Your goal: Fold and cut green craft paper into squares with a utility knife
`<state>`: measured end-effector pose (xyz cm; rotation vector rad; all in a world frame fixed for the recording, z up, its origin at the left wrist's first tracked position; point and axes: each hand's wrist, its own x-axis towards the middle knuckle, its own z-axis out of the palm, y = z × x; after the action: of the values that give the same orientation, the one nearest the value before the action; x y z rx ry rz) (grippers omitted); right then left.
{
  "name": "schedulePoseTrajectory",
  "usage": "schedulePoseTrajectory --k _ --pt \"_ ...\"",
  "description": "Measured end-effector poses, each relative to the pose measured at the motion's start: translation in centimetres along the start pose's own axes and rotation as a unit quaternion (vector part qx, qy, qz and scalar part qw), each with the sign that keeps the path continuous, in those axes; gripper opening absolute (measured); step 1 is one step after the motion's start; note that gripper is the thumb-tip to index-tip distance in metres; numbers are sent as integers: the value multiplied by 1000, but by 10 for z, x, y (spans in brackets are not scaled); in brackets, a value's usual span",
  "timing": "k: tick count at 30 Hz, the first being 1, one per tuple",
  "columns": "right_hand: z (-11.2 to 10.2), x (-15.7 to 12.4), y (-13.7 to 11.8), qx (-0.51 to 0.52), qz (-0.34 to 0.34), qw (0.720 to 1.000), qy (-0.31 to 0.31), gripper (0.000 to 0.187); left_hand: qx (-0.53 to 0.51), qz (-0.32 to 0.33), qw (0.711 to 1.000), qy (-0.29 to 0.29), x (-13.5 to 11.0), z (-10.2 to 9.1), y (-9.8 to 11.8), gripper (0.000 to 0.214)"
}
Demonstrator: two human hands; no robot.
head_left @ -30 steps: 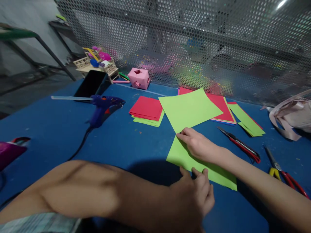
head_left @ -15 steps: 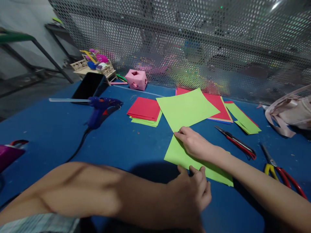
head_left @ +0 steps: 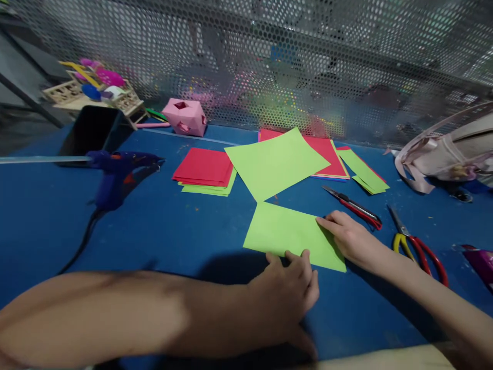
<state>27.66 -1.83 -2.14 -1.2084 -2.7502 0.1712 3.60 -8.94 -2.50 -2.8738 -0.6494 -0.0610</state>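
Observation:
A light-green sheet of paper [head_left: 283,228] lies lengthwise on the blue table in front of me. It looks folded over along its far edge. My right hand [head_left: 346,236] presses the far edge near the right end, fingers drawn together on the paper. At the near edge, the fingertips of my left hand [head_left: 287,293] touch the sheet, fingers bent and apart, with the palm in shadow. Another green sheet [head_left: 277,162] lies just beyond, meeting the front one at a corner. It partly covers a stack of red paper [head_left: 327,151].
A small stack of red squares [head_left: 204,167] lies left of the green sheets. Further left is a blue glue gun [head_left: 110,180]. A pink paper polyhedron [head_left: 185,117] stands behind. To the right are a utility knife [head_left: 354,206], scissors [head_left: 416,244] and green strips [head_left: 364,169].
My right hand has slid rightward along the paper's far edge, from its left end to near its right end. My left hand stays at the near edge. The view has turned right.

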Motion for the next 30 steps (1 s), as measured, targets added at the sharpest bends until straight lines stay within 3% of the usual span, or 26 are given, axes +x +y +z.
schedulePoseTrajectory --k 7,12,15,20,30 --pt "-8 -39 10 0 59 998 34 45 -3 5 1000 -7 0 -3 -3 96" --pt "-17 -39 -1 18 80 993 80 35 -24 3 1000 -4 -1 -4 -4 92" --pt "-17 -32 -13 36 45 992 110 30 -37 -6 999 -1 0 -5 -5 91" --pt "-15 -25 -25 126 -21 991 44 29 -40 -11 999 17 1 -4 -9 84" --pt "-28 -39 -19 221 18 974 -38 29 -35 -24 999 -11 8 -3 -17 77"
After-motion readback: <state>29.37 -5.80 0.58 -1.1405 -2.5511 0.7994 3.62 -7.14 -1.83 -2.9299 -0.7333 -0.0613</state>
